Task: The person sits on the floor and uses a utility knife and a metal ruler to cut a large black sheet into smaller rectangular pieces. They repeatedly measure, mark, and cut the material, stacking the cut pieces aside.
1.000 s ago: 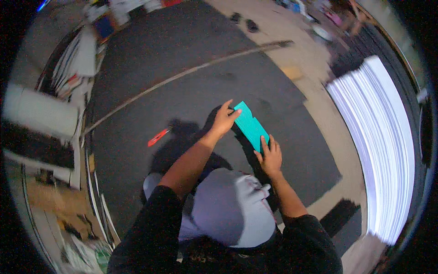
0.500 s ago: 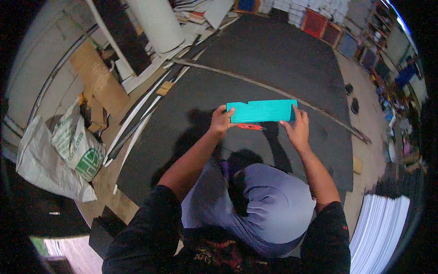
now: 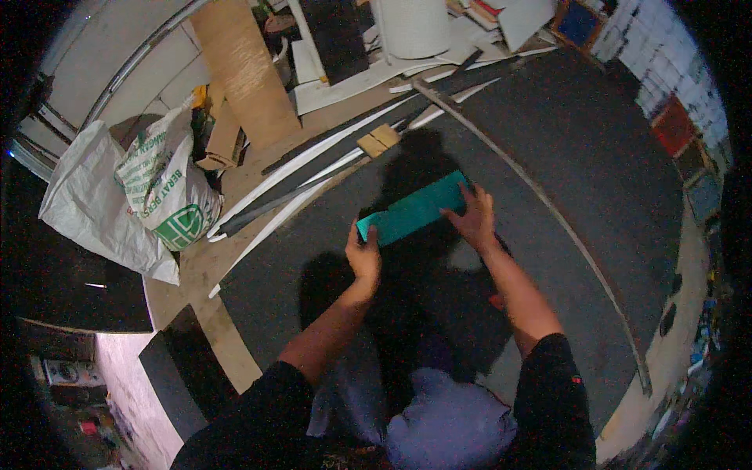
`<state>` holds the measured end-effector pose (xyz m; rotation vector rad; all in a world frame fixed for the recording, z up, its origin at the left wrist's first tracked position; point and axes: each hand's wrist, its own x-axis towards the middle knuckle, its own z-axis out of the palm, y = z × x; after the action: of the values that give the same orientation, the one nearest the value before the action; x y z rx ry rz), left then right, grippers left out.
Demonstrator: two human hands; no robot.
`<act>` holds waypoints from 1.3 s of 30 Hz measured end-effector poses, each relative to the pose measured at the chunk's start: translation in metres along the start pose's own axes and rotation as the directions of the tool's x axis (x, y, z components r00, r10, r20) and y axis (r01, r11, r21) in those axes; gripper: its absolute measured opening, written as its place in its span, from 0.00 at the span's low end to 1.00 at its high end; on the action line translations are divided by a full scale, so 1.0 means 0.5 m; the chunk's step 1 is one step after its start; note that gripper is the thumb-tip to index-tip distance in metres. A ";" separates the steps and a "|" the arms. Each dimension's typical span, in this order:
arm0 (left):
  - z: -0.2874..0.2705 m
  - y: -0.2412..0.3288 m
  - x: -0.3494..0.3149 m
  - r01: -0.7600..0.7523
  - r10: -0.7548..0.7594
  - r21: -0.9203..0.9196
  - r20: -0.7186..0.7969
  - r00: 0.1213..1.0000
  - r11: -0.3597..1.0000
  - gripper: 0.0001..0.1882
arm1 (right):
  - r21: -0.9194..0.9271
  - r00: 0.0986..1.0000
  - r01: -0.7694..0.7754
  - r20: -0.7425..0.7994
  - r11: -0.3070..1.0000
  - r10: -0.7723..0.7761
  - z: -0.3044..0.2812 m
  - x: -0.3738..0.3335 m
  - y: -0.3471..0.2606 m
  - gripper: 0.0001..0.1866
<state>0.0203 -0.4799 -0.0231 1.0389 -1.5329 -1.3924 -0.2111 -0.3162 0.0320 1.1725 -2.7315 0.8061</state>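
Your left grip [image 3: 363,252] pinches one end of the long, flat, teal rectangular piece [image 3: 415,207] spanning across to your right grip [image 3: 475,219], whose parted thumb and fingers clasp its other end.

Left fingers [image 3: 372,234] clasped, right fingers [image 3: 472,197] pinching — forearms [image 3: 333,325] outstretched

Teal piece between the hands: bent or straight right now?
Straight: the teal piece shows no bend along its visible length from left hand to right hand. Whether it is layered, I cannot tell.
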 end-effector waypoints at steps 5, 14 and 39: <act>-0.015 -0.078 0.136 -0.005 0.035 0.147 -0.198 0.980 0.989 0.32 | 0.051 0.994 0.058 0.087 0.997 -0.062 0.202 0.159 -0.047 0.49; 0.000 -0.124 0.244 0.068 0.027 0.375 -0.242 0.970 0.925 0.36 | 0.102 0.983 0.040 0.175 0.994 -0.058 0.331 0.291 -0.066 0.50; -0.005 -0.156 0.248 0.212 -0.164 0.130 -0.309 0.937 0.969 0.33 | 0.051 0.959 0.283 -0.020 0.958 -0.282 0.356 0.296 -0.072 0.45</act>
<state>-0.0152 -0.6018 -0.0966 1.4582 -1.3667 -1.1845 -0.2653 -0.5211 -0.0679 1.5174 -2.4633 0.8472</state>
